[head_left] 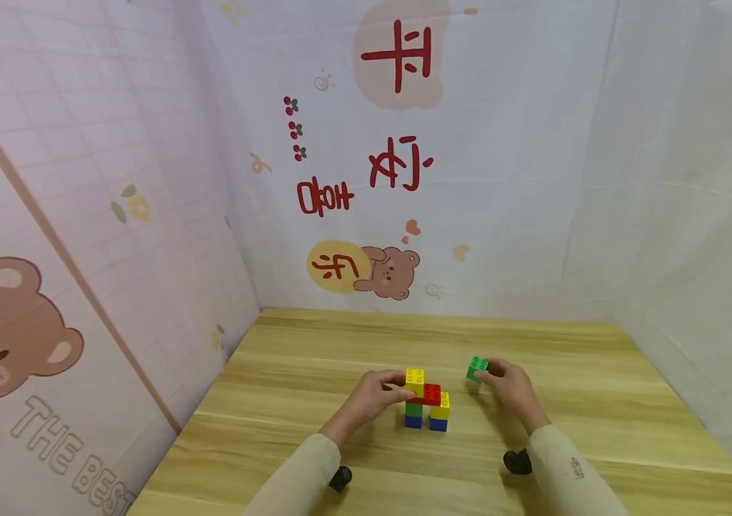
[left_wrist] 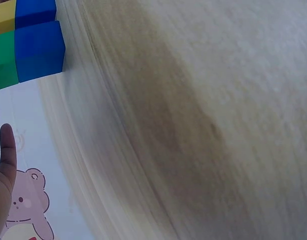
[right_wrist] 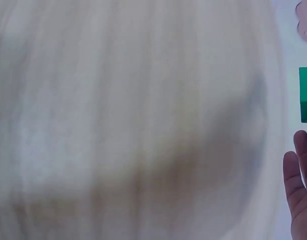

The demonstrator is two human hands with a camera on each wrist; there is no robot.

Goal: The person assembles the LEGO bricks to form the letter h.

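A small structure of toy building blocks stands on the wooden table (head_left: pixel 314 344). Its left column has a blue block (head_left: pixel 414 423) below a green one (head_left: pixel 414 409); its right column has a blue block (head_left: pixel 439 425) below a yellow one (head_left: pixel 439 411). Bridging them is a red block (head_left: pixel 431 394), topped on the left by a yellow block (head_left: pixel 414 382). My left hand (head_left: pixel 372 394) pinches that top yellow block. Off to the right, my right hand (head_left: pixel 512 388) holds a loose green block (head_left: pixel 477 368) above the table. Both wrist views catch fingers and blocks only at their edges.
Black wrist straps' parts (head_left: pixel 518 462) hang under the sleeves. A printed white cloth (head_left: pixel 501 179) rises behind the table's far edge, with more cloth along the left and right sides.
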